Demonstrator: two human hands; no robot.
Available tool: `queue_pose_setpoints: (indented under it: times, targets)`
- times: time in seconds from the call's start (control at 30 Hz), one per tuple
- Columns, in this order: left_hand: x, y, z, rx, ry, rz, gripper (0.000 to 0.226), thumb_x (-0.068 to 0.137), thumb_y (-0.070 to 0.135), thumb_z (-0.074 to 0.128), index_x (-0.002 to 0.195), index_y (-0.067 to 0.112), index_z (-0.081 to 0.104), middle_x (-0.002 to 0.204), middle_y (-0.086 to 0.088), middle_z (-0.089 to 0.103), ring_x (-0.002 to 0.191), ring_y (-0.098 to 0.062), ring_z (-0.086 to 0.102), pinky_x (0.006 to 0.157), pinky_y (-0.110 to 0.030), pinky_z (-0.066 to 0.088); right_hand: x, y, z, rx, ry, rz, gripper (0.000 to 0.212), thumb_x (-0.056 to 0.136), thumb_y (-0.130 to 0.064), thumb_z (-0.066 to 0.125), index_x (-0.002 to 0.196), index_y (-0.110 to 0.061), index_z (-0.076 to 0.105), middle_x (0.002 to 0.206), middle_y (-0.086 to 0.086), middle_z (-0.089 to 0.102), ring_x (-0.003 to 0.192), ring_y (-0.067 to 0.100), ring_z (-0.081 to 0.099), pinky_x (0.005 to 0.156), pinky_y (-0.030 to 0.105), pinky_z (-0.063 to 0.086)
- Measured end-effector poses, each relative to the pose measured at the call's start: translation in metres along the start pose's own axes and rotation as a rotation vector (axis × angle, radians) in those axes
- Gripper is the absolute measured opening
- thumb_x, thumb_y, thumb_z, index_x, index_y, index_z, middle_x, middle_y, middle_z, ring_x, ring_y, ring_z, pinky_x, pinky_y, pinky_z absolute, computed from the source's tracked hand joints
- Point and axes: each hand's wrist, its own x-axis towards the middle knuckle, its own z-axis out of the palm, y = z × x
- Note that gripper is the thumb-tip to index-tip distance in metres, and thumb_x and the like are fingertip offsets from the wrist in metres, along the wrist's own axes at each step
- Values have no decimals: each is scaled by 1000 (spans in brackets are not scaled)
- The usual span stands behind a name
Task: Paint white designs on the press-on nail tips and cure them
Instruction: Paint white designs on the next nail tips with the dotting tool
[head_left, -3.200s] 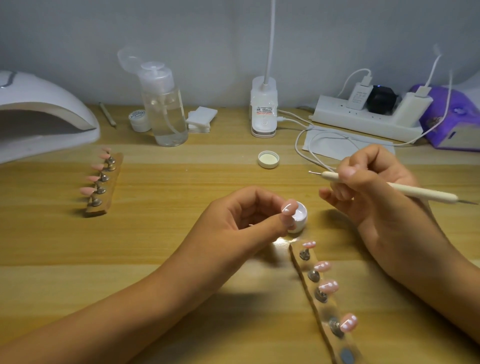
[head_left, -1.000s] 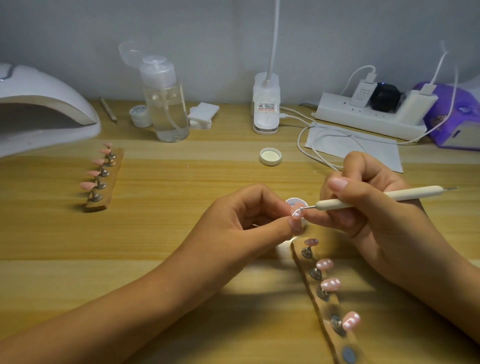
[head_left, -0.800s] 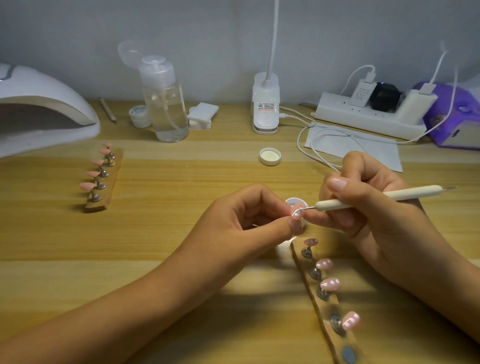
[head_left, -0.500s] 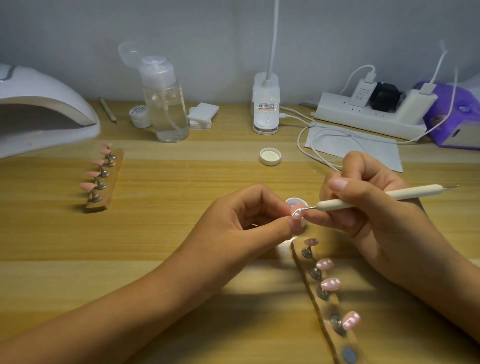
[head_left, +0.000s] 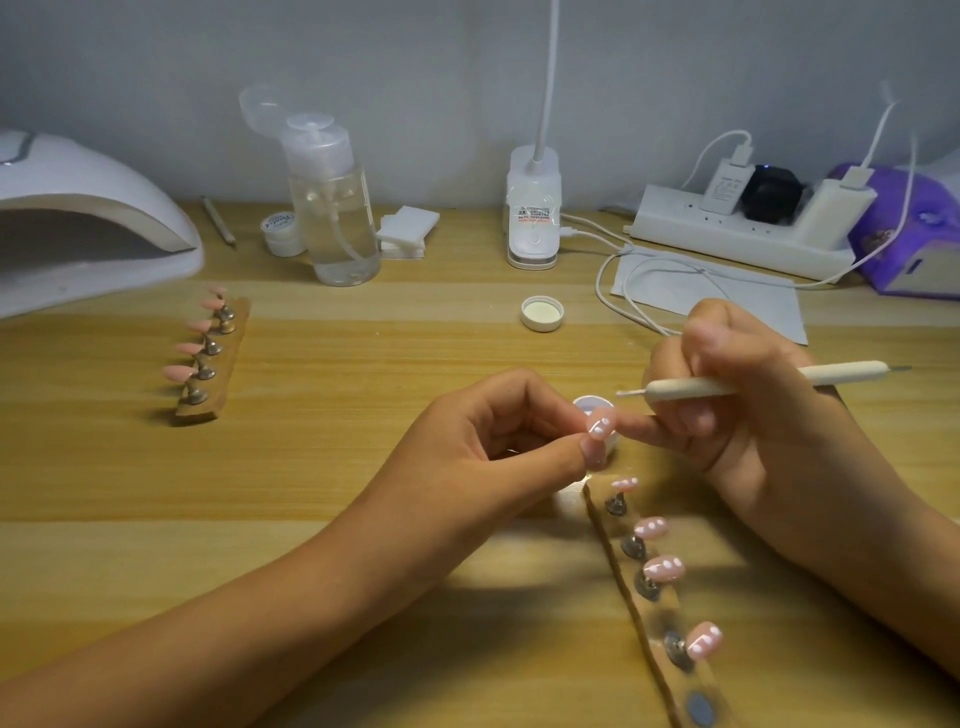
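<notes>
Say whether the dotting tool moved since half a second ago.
Yes. The dotting tool has lifted off the held nail tip, its point now up by the far rim of the white paint pot, which has not shifted.

Table: pale wood, matt, with visible grain. Nail tip, centre: glossy pink plastic with white dots. Dotting tool, three o'clock: matt cream handle, thin metal ends. Near strip, five o'clock, and far strip, nine o'clock: brown wood with dull metal studs. Bottle, eleven o'clock: clear, smooth plastic. Lamp, ten o'clock: glossy white plastic. Sheet, one o'clock: matt white paper.
</notes>
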Motion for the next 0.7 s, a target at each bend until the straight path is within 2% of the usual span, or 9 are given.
queue_pose_setpoints:
  times: [0.13, 0.27, 0.4, 0.5, 0.6, 0.7]
  targets:
    - [0, -1, 0, -9, 17, -6, 5, 74, 21, 72, 75, 26, 71, 73, 3, 69, 71, -9, 59, 68, -18, 47, 6, 2, -9, -43, 89, -58, 25, 84, -46, 66, 74, -23, 62, 61, -5, 51, 60, 6, 51, 73, 29, 56]
    - [1, -1, -1, -36, 13, 0, 4, 76, 20, 74, 76, 22, 71, 76, 5, 71, 71, -5, 62, 68, -14, 49, 5, 3, -14, -351, 124, -188, 13, 79, -34, 69, 89, -25, 69, 87, -8, 68, 82, 4, 60, 79, 20, 51]
    - [1, -1, -1, -65, 35, 22, 3, 79, 19, 71, 78, 20, 69, 74, 5, 70, 68, -3, 62, 64, -13, 47, 3, 7, -10, -606, 131, -247, 18, 88, -29, 59, 91, -13, 67, 83, -7, 69, 74, 2, 59, 71, 13, 46]
    - [2, -3, -2, -73, 67, 20, 6, 78, 15, 67, 78, 20, 69, 78, 6, 71, 68, -5, 61, 64, -14, 48, 1, 10, -9, -705, 90, -257, 17, 94, -30, 56, 90, -15, 63, 83, -6, 66, 75, 8, 59, 70, 22, 48]
    - [2, -2, -2, -79, 73, 15, 7, 78, 15, 67, 79, 21, 70, 80, 6, 72, 70, -5, 62, 64, -14, 49, 0, 11, -9, -796, 33, -268, 18, 94, -37, 54, 88, -22, 62, 81, 2, 61, 74, 23, 55, 68, 36, 46]
    - [2, -2, -2, -76, 75, 16, 10, 77, 16, 67, 78, 24, 72, 80, 5, 72, 71, -4, 63, 64, -14, 49, 0, 13, -8, -844, 3, -276, 19, 92, -42, 50, 87, -27, 60, 78, 2, 58, 71, 23, 52, 66, 34, 44]
